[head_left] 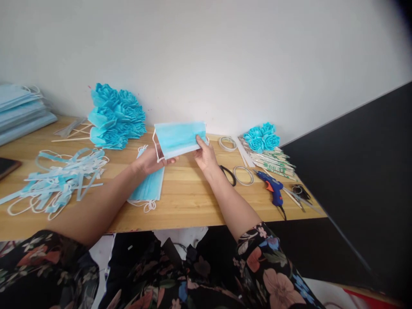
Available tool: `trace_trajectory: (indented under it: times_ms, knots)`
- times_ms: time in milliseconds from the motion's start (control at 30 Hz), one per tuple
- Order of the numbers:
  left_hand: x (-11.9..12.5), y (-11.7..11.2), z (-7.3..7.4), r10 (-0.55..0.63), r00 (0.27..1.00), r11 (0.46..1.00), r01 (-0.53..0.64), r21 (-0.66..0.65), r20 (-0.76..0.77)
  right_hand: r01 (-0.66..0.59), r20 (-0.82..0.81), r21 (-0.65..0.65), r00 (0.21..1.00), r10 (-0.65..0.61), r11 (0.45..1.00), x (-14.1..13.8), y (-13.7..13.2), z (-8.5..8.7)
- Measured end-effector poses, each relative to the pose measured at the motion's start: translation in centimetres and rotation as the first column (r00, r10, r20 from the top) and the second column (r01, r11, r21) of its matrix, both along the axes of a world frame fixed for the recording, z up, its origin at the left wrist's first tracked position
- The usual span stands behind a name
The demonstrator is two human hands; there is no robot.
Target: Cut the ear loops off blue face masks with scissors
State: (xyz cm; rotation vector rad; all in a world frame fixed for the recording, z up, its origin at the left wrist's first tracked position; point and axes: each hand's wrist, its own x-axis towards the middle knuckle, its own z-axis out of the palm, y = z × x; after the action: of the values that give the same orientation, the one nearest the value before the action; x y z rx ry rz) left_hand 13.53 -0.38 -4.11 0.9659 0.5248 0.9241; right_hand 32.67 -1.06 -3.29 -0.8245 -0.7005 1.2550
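Observation:
A light blue face mask [182, 137] with white ear loops is held up over the table, tilted slightly. My right hand [205, 154] pinches its right end, thumb on the front and fingers behind. At the lower left corner, my left hand [151, 159] supports the mask from behind and below, partly hidden by it; its fingertips show under the lower edge. One ear loop hangs in front of the left hand. Beneath my left forearm and hand lies a small stack of blue masks [149, 184] on the wooden table [189, 199].
At left are cut mask strips [64, 180], a mask pile [22, 111], a phone [8, 167] and blue flowers on sticks [116, 118]. At right lie tape rolls [243, 175], a blue glue gun [273, 186], wrapped sticks [273, 163] and more flowers [263, 138]. A wall stands behind.

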Motion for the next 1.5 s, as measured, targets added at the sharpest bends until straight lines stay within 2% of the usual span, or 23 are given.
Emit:
trace_trajectory:
  times_ms: [100,233,367,500,700,900,1100,1200,1300,1400,1500]
  knots:
    - [0.4,-1.0,0.0,-0.047,0.990,0.992,0.062,0.107,-0.136,-0.015,0.029,0.013,0.999,0.015,1.000,0.1,0.0,0.0]
    - [0.9,-2.0,0.5,0.006,0.981,0.978,0.034,0.207,-0.191,-0.100,0.027,0.058,0.995,0.099,0.993,-0.3,-0.5,0.2]
    - [0.9,-1.9,0.5,0.095,0.987,0.984,-0.073,0.163,-0.127,-0.179,0.071,0.066,0.982,0.175,0.982,-0.8,-1.0,0.4]
    - [0.9,-1.3,0.3,0.175,0.980,0.980,-0.164,0.113,-0.099,-0.206,0.098,0.066,0.975,0.199,0.976,-0.9,-1.1,0.6]
    - [0.9,-0.9,0.4,0.194,0.976,0.980,-0.189,0.057,-0.102,-0.198,0.088,0.019,0.977,0.195,0.980,-0.7,-1.0,0.8]
    - [1.0,-0.9,0.4,0.313,0.948,0.949,-0.309,0.071,-0.062,-0.169,0.076,-0.018,0.982,0.170,0.985,-0.7,-0.9,0.7]
    - [1.3,-1.8,0.8,0.241,0.969,0.956,-0.227,0.184,-0.054,-0.285,0.178,-0.040,0.941,0.288,0.958,-1.2,-1.5,0.6]
    - [1.5,-1.8,0.9,0.294,0.956,0.946,-0.291,0.139,0.004,-0.328,0.233,-0.051,0.914,0.331,0.943,-1.2,-1.6,0.2]
    - [1.4,-1.2,0.6,0.371,0.926,0.925,-0.375,0.060,0.061,-0.305,0.315,-0.059,0.898,0.307,0.951,-0.9,-1.3,-0.1]
    - [1.1,-0.4,0.2,0.411,0.908,0.911,-0.413,0.001,0.082,-0.275,0.489,-0.069,0.829,0.273,0.959,-0.2,-0.7,0.6]
    - [0.8,0.2,-0.2,0.434,0.897,0.901,-0.432,-0.032,0.084,-0.260,0.740,-0.035,0.642,0.200,0.965,1.1,-0.7,2.5]
